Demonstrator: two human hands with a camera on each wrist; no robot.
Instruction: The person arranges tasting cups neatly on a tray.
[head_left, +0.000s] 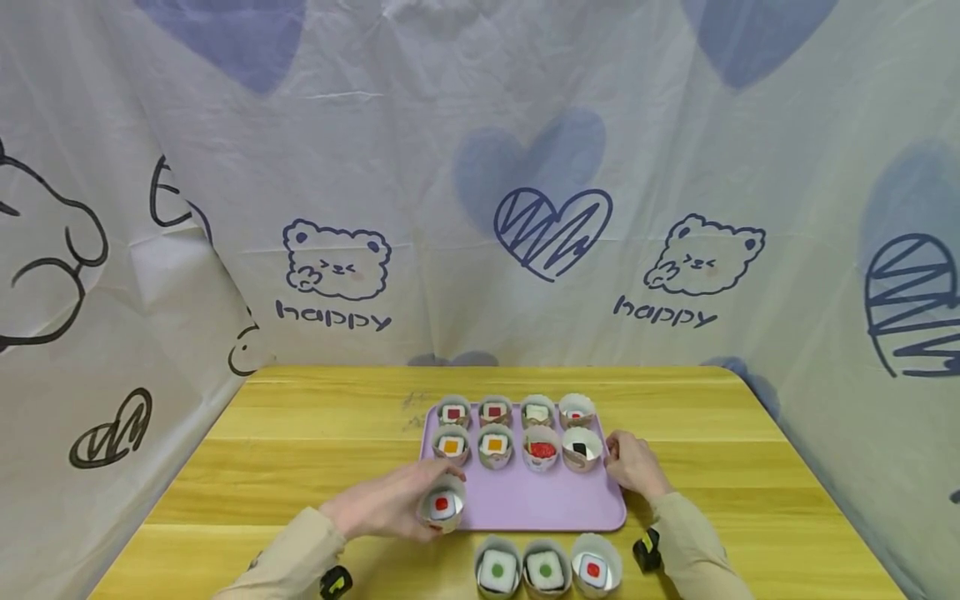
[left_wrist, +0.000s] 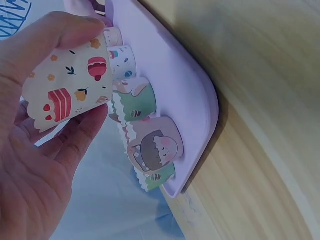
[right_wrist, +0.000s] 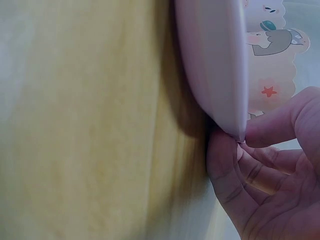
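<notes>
Left hand [head_left: 390, 504] grips one paper baking cup [left_wrist: 72, 82], red-dotted white piece [head_left: 442, 504] inside, by the near-left corner of the purple tray [head_left: 540, 500]; right hand [head_left: 637, 462] pinches the tray's right rim! Eight cups [head_left: 496, 462] aboard: two orange-topped pieces [head_left: 450, 447], one red [head_left: 542, 451], one black-topped [head_left: 579, 448]; behind, two maroon-topped [head_left: 453, 413], one cream [head_left: 536, 412], one red-dotted [head_left: 575, 415]. Nearer, three cups [head_left: 596, 544] on the table [head_left: 300, 450]: two green-dotted pieces [head_left: 498, 572], one red-dotted [head_left: 593, 571].

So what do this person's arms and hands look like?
Both the left hand and right hand are bare, without gloves. Long beige sleeves, left and right, cover the forearms. Beside each sleeve shows a small black device with a yellowish marking, too small to read.
</notes>
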